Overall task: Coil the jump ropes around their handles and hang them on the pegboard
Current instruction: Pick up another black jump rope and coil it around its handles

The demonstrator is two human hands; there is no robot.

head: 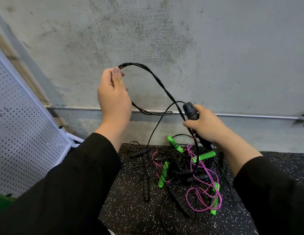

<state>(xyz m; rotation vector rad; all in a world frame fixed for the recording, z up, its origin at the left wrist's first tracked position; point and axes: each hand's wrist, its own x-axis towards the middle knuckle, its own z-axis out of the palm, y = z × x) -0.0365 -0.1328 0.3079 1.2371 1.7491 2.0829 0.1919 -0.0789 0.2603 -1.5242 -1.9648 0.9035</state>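
Right grip (204, 126) round black handles (192, 112), left grip (114, 92) holding looped cord (158, 80)

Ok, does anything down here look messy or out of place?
Yes: the jump ropes on the floor lie in one tangled heap, with green handles, black handles and pink cord crossing each other. The pegboard leans tilted at left.

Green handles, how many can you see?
4, all in the floor pile: one at the top, one to its right, one lower left, one lower right. Others may be buried.
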